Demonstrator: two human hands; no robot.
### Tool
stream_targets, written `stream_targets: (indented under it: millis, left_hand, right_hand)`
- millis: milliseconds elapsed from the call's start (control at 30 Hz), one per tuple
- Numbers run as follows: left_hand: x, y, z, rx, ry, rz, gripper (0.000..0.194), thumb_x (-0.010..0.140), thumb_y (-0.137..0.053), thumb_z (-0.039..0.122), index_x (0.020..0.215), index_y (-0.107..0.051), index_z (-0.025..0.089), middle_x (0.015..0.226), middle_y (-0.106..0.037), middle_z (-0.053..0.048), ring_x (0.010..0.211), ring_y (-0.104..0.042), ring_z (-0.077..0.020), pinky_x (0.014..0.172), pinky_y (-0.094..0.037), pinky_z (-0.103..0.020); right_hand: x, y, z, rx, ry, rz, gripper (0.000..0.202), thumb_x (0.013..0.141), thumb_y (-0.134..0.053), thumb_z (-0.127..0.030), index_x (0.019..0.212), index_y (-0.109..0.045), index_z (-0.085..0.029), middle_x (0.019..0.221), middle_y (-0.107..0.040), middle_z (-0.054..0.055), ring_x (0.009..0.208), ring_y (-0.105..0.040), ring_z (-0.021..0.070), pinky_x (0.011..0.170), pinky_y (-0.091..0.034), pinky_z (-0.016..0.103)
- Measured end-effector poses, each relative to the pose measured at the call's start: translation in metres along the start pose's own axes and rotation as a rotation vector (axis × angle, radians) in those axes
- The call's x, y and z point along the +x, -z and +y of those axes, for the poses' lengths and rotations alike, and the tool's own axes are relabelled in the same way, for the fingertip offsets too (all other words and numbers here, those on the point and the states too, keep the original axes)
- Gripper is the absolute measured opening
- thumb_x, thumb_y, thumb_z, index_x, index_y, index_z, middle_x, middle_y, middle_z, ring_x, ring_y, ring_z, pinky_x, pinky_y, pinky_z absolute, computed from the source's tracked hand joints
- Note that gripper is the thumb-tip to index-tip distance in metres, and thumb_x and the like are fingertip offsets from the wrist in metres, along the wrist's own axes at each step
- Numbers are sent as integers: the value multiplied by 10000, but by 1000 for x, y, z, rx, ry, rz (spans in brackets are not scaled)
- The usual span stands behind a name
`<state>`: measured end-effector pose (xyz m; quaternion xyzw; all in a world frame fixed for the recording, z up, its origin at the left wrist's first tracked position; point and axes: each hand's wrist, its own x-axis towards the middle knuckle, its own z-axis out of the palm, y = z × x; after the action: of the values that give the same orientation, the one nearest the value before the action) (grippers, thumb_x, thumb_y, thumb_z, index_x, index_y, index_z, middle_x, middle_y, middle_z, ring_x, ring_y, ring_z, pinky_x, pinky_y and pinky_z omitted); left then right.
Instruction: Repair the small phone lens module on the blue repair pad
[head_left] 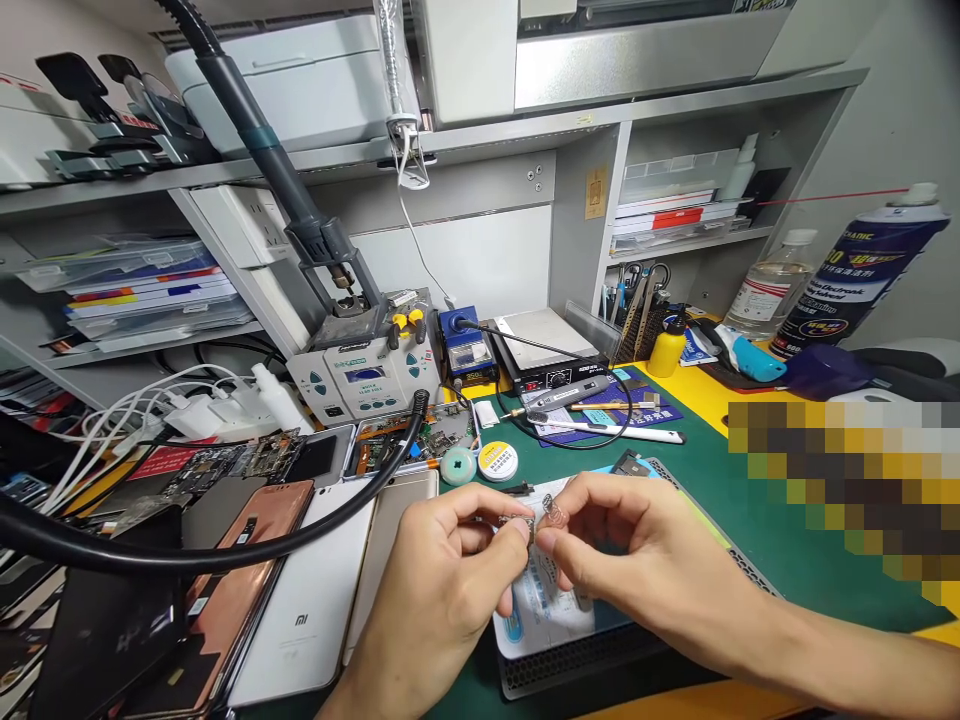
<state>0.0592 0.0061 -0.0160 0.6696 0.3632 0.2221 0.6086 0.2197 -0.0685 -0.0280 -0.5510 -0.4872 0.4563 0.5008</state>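
My left hand point(457, 570) pinches a small metallic part point(519, 520) between thumb and index finger; its shape is mostly covered by the fingertips. Facing it, my right hand point(630, 540) has thumb and index finger closed on a small coiled metal spring point(552, 511). The two sets of fingertips are very near each other. Below both hands lies a white printed sheet or pad point(525, 635) on a dark perforated tray point(577, 665), partly hidden by the hands and wrists.
Phone shells point(300, 610) and circuit boards crowd the left, under a thick black hose point(225, 560). Behind stand a rework station point(367, 375), round tins point(497, 461), a brush point(637, 430) and a hot plate point(551, 345). Bottles point(667, 348) and a spray can point(862, 265) stand back right.
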Motion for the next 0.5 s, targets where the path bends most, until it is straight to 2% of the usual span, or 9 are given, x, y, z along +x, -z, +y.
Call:
stream_targets:
  millis: [267, 500]
  left_hand:
    - [1, -1, -2, 23, 7, 4, 214, 852, -614, 298, 951, -684, 121, 461, -557, 55, 355, -384, -42, 324, -290, -135]
    - [1, -2, -1, 16, 5, 3, 194, 820, -618, 253, 939, -694, 120, 460, -552, 56, 362, -390, -45, 323, -283, -132]
  right_hand:
    - [3, 4, 3, 27, -46, -25, 168, 851, -686, -305, 798, -629, -156, 619, -648, 7, 534, -552, 116, 510, -457, 222]
    - [4, 1, -1, 52, -111, -13, 166, 788, -723, -274, 758, -616, -150, 595, -644, 12, 513, -543, 116, 495, -465, 227]
